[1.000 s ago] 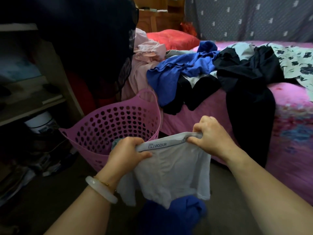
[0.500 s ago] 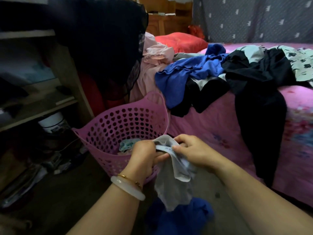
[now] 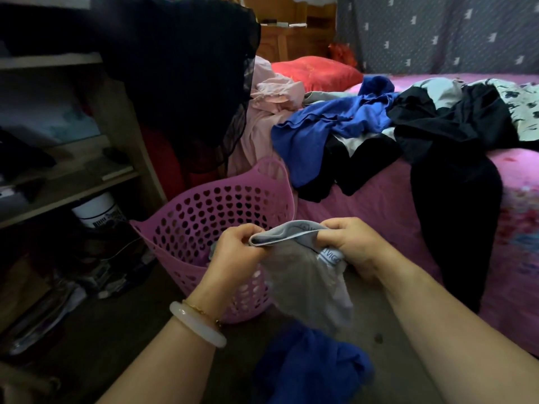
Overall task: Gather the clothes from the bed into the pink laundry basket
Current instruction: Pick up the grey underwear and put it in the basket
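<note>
Both hands grasp one grey garment [image 3: 306, 287] by its waistband: the left hand [image 3: 236, 252] pinches the folded band at its left end, and the right hand [image 3: 350, 246] is clenched around the band's right end, where part of a printed label shows. The garment hangs down between the wrists, just beside the near rim of the pink laundry basket [image 3: 210, 211]. The left wrist carries a pale bangle [image 3: 197, 326] and a thin gold bracelet. The basket stands on a dark floor [image 3: 102, 345] against the side of the bed [image 3: 388, 217], its walls pierced with heart-shaped holes; some cloth lies inside it, too little in view to identify. A blue garment [image 3: 309, 371] lies on the floor below the hands. The bed is covered in a pink sheet with a floral print toward the right. On it lie a blue top [image 3: 326, 126], black clothes [image 3: 455, 170] draping over the edge toward the floor, a pale pink garment [image 3: 268, 112] at the near corner, and a white floral-print piece [image 3: 522, 109] at far right. A red pillow [image 3: 315, 72] sits at the head. A grey patterned curtain [image 3: 437, 33] hangs behind the bed. To the left stands a wooden shelf unit [image 3: 116, 118] with dark fabric draped over it and a white tub [image 3: 96, 209] on a low level.
</note>
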Demonstrator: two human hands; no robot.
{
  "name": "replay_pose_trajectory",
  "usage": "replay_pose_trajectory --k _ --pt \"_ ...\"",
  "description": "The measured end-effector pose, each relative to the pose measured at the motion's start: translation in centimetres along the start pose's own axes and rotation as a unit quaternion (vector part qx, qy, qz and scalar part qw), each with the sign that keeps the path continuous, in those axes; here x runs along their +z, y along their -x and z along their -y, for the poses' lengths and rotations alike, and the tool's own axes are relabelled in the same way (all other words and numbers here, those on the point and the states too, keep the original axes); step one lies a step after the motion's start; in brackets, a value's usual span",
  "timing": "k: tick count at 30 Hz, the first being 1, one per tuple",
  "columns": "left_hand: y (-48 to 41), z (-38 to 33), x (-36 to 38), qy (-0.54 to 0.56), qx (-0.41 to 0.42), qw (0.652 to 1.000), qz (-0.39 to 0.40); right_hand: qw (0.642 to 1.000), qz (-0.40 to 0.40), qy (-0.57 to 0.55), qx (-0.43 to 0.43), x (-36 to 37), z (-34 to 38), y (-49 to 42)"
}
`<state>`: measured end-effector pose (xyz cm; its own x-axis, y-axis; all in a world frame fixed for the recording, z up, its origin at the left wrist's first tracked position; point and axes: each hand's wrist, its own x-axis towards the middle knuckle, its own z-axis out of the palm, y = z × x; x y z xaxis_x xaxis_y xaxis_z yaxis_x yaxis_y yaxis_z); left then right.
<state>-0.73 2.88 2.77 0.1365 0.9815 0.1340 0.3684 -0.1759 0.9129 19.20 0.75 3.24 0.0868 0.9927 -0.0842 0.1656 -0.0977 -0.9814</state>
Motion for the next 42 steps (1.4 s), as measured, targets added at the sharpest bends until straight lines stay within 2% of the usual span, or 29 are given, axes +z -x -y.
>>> replay_pose_trajectory --k 3,5,6,9,10,12,15,17,19,22,24,25,27,29,32,35,37,40,42 --pt "0.1 -0.1 0.0 0.142 0.003 0.989 0.049 0.99 0.053 -0.122 0.05 -0.6 0.1 -0.4" --pt "0.0 0.7 0.0 0.227 -0.014 0.966 0.123 0.976 0.08 -0.186 0.084 -0.7 -0.1 -0.6" --pt "0.1 1.2 0.1 0.218 -0.035 0.962 0.16 0.967 0.09 -0.214 0.102 -0.8 -0.5 -0.7" --pt "1.9 2.1 1.2 0.104 -0.111 0.958 0.242 0.946 0.124 -0.259 0.149 -1.0 -1.1 -0.7" --pt "2.3 2.1 1.5 0.108 -0.139 0.953 0.247 0.939 0.133 -0.28 0.152 -1.1 -1.1 -0.7" --pt "2.2 1.7 1.6 0.228 -0.197 0.929 0.216 0.917 0.112 -0.349 0.159 -1.4 -1.1 -0.9" --pt "0.7 1.3 1.0 0.416 -0.276 0.857 0.13 0.871 0.071 -0.43 0.226 -1.6 -2.8 -1.1" --pt "0.4 1.3 0.9 0.445 -0.338 0.822 0.114 0.871 0.124 -0.395 0.264 -0.7 -3.9 -0.5" --pt "0.2 1.6 0.9 0.439 -0.373 0.81 0.109 0.891 0.158 -0.344 0.25 0.3 -4.3 -0.2" --pt "0.1 1.8 0.7 0.402 -0.37 0.833 0.088 0.933 0.075 -0.318 0.15 0.2 -3.3 -1.1" --pt "-0.3 2.0 0.1 0.345 -0.33 0.875 0.086 0.958 0.077 -0.265 0.079 -0.3 -2.2 -1.2" --pt "-0.5 2.4 -0.3 0.306 -0.305 0.897 0.092 0.975 0.089 -0.197 0.049 -0.4 -1.9 -1.1" --pt "-0.8 2.5 -1.1 0.206 -0.248 0.942 0.093 0.996 0.087 0.032 -0.017 -0.6 -1.5 -0.8" --pt "-1.1 2.1 -1.7 0.098 -0.181 0.977 0.064 0.968 0.048 0.237 -0.066 -0.4 -1.4 -1.0" --pt "-1.1 1.4 -1.8 -0.003 -0.073 0.996 0.047 0.908 -0.038 0.393 -0.141 0.2 -1.7 -1.4" --pt "-1.0 2.0 -1.2 -0.225 0.031 0.974 0.0 0.887 -0.109 0.404 -0.195 0.5 -2.3 -2.1" --pt "-1.2 2.2 -1.6 -0.279 0.056 0.956 -0.071 0.89 -0.141 0.376 -0.213 0.5 -2.2 -2.8" --pt "-2.2 2.4 -3.1 -0.218 0.055 0.966 -0.129 0.907 -0.153 0.326 -0.219 0.7 -1.0 -3.1" --pt "-2.9 2.5 -4.1 -0.104 0.021 0.983 -0.147 0.931 -0.155 0.265 -0.196 1.6 -0.3 -3.5"
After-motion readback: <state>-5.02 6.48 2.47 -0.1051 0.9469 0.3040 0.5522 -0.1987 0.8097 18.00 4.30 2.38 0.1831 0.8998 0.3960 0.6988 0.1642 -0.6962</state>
